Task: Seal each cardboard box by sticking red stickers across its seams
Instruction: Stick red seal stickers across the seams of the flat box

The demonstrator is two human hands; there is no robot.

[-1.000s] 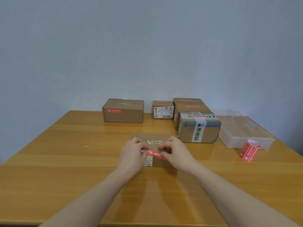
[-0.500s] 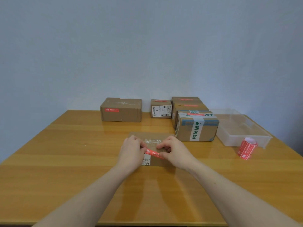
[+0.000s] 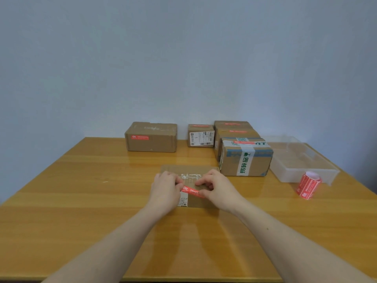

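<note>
Lying flat on the table (image 3: 81,201), the cardboard box (image 3: 190,170) carries a white label on its near face and clear tape on top. A red sticker (image 3: 192,190) stretches across its near top edge, the left hand (image 3: 164,190) pinching one end in its grip and the right hand (image 3: 219,187) pinching the other. Behind the box stand more sealed boxes (image 3: 151,137); to its right, a clear plastic tub (image 3: 302,160) and a sticker roll (image 3: 309,185). Bare table lies left of the box. The hands hide the box's front corners.
</note>
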